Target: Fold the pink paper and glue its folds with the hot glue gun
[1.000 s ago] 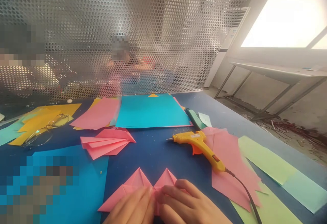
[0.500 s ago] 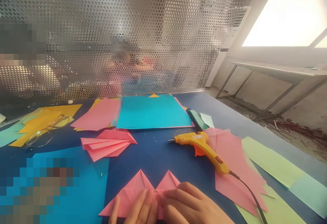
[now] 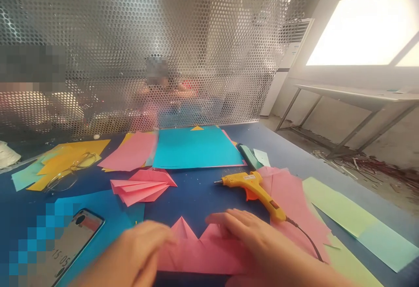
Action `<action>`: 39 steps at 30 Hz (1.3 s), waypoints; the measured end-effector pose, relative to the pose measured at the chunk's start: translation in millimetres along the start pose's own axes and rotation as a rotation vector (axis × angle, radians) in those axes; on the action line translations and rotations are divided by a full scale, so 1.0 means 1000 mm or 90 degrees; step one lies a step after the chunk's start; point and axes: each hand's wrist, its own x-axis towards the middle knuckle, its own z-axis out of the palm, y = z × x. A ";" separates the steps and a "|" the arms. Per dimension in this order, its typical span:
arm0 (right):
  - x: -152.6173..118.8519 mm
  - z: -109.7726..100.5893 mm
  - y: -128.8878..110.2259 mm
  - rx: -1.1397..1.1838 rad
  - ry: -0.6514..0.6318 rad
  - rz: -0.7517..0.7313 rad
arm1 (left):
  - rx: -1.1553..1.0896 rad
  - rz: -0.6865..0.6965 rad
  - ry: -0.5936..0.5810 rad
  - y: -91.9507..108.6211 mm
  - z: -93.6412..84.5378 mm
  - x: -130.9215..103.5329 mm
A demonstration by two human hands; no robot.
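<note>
A folded pink paper (image 3: 199, 254) with two raised points lies on the blue table in front of me. My left hand (image 3: 139, 247) is at its left edge, blurred, with its fingers bent together; what they hold, if anything, is hidden. Over the paper's right part lies my right hand (image 3: 248, 234), palm down, its fingers stretched toward the right point. Beyond the hands rest a pleated pink paper piece (image 3: 140, 186) and a yellow glue gun (image 3: 258, 186) with its nozzle to the left.
Blue sheets (image 3: 196, 147) lie at the back, beside pink sheets (image 3: 131, 152). Glasses (image 3: 63, 180) rest near yellow paper. A phone (image 3: 75, 247) is at the lower left. Green strips (image 3: 340, 208) lie right. A perforated metal screen (image 3: 196, 51) stands behind, with people beyond it.
My left hand has moved left and up, to the paper's left edge. My right hand has moved up and right, with its fingers extended. More of the pink paper's lower part shows.
</note>
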 end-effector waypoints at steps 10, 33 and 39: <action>-0.003 -0.014 0.005 -0.008 -0.013 0.022 | 0.068 -0.280 -0.136 -0.080 -0.003 -0.006; 0.008 0.035 -0.004 -0.103 0.133 -0.150 | -0.098 -0.416 -0.153 -0.102 -0.021 -0.002; -0.002 0.026 -0.006 -0.062 0.097 -0.142 | -0.091 -0.435 -0.147 -0.102 -0.036 0.009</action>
